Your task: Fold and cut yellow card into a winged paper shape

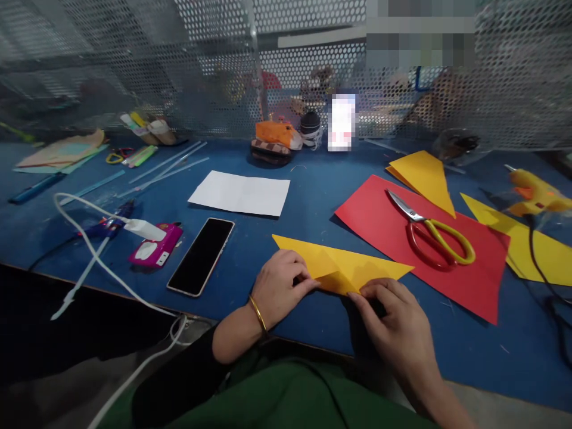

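Observation:
A folded yellow paper (pixel 344 262) lies near the table's front edge, its long upper edge reaching from a pointed left corner to a pointed right one. My left hand (pixel 283 283), with a gold bangle at the wrist, pinches its lower left edge between thumb and fingers. At the lower right edge, my right hand (pixel 393 319) pinches the paper too. A small folded flap shows between both hands. Right of the paper, scissors (pixel 429 229) with red and yellow handles rest on a red sheet (pixel 366 214).
A black-screened phone (pixel 201 256), a purple device (pixel 156 245) with a white cable and a white paper (pixel 241 193) lie to the left. At the right are more yellow sheets (pixel 422 176) and a yellow glue gun (pixel 536 190). Pouches (pixel 272 143) stand by the mesh.

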Available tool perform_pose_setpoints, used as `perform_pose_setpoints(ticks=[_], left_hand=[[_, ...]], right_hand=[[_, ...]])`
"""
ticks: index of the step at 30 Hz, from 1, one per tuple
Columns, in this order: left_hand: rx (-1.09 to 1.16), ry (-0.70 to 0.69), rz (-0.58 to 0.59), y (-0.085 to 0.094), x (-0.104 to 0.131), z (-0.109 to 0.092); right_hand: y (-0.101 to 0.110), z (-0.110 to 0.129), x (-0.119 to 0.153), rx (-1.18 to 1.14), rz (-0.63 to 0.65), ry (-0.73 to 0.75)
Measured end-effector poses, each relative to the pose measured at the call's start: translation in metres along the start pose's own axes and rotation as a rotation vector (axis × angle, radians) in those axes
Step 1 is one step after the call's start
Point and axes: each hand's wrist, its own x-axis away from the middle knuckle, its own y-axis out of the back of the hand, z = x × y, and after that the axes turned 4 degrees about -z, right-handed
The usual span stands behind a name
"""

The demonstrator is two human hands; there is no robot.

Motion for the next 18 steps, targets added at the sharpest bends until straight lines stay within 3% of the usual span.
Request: perform_pose_setpoints(ticks=[11,18], left_hand=[[0.040,0.092,-0.032,-0.0021,-0.0002,-0.0093],[0.101,0.072,0.004,-0.0006,0.0013,-0.0072]], right_hand=[[0.0013,0.0033,-0.0018,0.065,0.053,0.011],[0.0048,0.0030,-0.0018,0.053,0.034,0.144]])
